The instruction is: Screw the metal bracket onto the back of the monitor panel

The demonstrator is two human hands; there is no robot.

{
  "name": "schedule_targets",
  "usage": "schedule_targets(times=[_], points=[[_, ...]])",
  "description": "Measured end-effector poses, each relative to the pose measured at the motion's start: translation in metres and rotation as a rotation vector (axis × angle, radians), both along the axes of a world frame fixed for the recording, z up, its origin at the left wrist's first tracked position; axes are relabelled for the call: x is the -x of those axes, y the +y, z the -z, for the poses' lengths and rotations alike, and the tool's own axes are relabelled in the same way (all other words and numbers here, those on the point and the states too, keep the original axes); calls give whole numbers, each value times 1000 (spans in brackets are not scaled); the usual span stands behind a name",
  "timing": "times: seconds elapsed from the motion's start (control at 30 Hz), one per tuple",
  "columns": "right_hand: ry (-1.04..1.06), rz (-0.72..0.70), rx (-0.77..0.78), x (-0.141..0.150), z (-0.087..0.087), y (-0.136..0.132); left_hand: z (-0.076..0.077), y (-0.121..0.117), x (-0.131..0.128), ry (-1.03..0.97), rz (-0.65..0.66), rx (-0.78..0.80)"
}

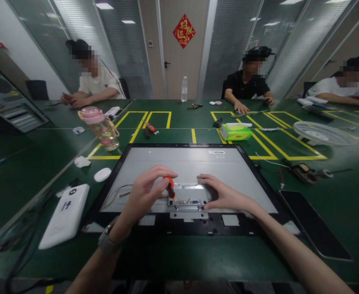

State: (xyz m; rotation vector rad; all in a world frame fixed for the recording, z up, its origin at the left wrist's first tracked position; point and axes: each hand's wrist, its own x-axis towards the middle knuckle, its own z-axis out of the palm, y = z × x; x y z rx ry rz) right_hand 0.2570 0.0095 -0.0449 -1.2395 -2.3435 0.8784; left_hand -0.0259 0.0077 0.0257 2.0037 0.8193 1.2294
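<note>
Metal bracket (187, 191) lies between the two hands, long axis 9 to 3 o'clock

In the head view, a flat display panel (167, 157) rests on the green tabletop (198, 255), its long side also running 9 to 3 o'clock. The bracket sits on it near the side closest to the wearer, with a white port (182, 202) and, at 3 o'clock from that, a blue port (195, 202).

The left hand (145, 188) has a narrow grip, thumb and fingers closed around an orange-and-black tool (170, 188). The tool leans slightly, 11 to 5 o'clock, its lower end at the bracket's 9 o'clock end; whether it touches is unclear. From this grip the bracket lies just beside, toward 3 to 4 o'clock.

The right hand (227, 195) has a wide grip with nothing visible in it, thumb and fingers spread around the bracket's 3 o'clock end. From there the bracket lies toward 9 o'clock. Both hands are about equally near; fingertip contact on the right cannot be told.
</note>
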Motion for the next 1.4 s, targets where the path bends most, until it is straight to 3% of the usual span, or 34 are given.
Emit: schedule_targets(times=[0.17,0.3,0.5,0.7,0.87,1.03,1.2,1.4], points=[[26,8,-45,0,10,-6,24,6,4,-240,-102,120],[31,7,-61,-3,14,-8,34,8,9,-323,-103,289],[28,-5,-60,-6,15,-7,32,7,8,-288,-100,138],[-1,-14,-85,-6,15,-9,33,5,8,-321,-8,271],[-5,3,-99,-6,17,-7,36,4,5,-286,-47,127],[5,16,-91,-8,21,-6,39,1,3,-333,-16,287],[8,12,-69,-8,20,-6,37,0,0,-295,-101,120],[53,-1,-30,-9,21,-5,39,-1,-2,-350,-71,286]])
